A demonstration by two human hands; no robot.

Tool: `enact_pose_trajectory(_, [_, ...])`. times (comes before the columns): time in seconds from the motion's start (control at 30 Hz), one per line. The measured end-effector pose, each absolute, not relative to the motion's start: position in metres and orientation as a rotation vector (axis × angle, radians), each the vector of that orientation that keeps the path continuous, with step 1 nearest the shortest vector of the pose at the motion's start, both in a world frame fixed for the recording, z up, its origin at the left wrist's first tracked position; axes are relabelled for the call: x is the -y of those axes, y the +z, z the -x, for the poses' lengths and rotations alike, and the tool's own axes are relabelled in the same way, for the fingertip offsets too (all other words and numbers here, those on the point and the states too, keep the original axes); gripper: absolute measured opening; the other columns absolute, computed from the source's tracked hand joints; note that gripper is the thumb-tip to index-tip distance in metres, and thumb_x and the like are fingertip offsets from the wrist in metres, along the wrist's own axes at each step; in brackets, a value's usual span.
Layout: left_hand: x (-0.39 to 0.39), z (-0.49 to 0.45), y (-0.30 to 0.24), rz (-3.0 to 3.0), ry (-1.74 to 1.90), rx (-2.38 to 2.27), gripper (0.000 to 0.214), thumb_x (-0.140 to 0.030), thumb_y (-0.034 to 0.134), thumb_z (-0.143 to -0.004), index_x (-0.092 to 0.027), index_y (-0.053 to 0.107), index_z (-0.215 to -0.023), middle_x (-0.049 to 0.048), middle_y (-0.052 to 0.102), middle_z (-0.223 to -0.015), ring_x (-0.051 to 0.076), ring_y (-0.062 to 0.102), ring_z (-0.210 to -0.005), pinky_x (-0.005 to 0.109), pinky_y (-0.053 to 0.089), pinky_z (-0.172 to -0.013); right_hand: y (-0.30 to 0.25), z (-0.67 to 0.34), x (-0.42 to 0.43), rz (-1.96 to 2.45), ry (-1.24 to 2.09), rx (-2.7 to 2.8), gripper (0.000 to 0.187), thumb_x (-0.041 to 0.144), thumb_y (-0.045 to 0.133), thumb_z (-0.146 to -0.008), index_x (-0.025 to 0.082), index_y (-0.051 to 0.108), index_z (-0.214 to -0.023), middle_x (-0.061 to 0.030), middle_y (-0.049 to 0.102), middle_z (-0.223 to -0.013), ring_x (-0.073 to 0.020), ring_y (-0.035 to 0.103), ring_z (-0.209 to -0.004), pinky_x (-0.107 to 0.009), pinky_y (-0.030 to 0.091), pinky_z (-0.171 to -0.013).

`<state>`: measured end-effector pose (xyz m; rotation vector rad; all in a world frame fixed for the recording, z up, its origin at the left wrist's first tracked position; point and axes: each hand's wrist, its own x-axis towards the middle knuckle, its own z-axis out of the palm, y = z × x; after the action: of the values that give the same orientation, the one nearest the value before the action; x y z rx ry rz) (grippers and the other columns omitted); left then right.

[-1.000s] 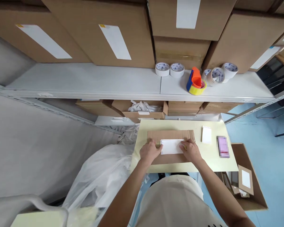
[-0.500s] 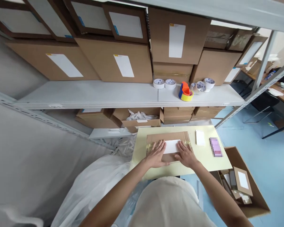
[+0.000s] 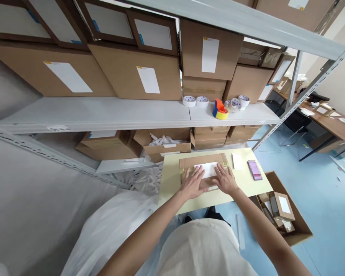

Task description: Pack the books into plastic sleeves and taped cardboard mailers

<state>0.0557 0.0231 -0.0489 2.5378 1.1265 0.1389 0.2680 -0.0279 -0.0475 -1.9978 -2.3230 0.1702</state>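
Note:
A flat cardboard box point(image 3: 186, 163) lies on the pale yellow tabletop point(image 3: 172, 203), with clear tape near its ends. On its top face is a white label point(image 3: 208, 170). My left hand point(image 3: 192, 183) rests flat with fingers spread, its fingertips on the label's left part. My right hand point(image 3: 225, 180) lies open at the label's right end, fingers stretched over the box. Neither hand grips anything. Right of the box lie a white stack of labels or paper point(image 3: 237, 161) and a blurred purple item point(image 3: 254, 170).
A grey shelf point(image 3: 126, 111) behind carries cardboard boxes point(image 3: 138, 76), white tape rolls point(image 3: 189, 101) and an orange-and-blue tape dispenser point(image 3: 220, 109). On the floor at right stands a large open carton point(image 3: 303, 226) holding small boxes. White plastic sheeting point(image 3: 112, 230) hangs at left.
The view has shifted a little, so the shelf and table appear moved left. Both hands stay flat on the box; the left hand's fingers reach slightly farther onto the label.

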Motion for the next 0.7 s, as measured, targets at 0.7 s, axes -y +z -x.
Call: enact_pose_trajectory(0.7, [-0.035,-0.055,-0.074,-1.562,0.566,-1.888,0.111,-0.053,0.071,-0.069,-0.005,0.012,-0.150,0.0315,0.029,-0.152,0.039,0.039,-0.138,0.048,0.042,-0.106,-0.072,-0.290,-0.008,2.305,0.601,1.215,0.075,0.054,0.043,-0.089,0.013,0.026,-0.150,-0.0219,0.046,-0.145,-0.0348,0.053,-0.126,-0.050,0.042,-0.100])
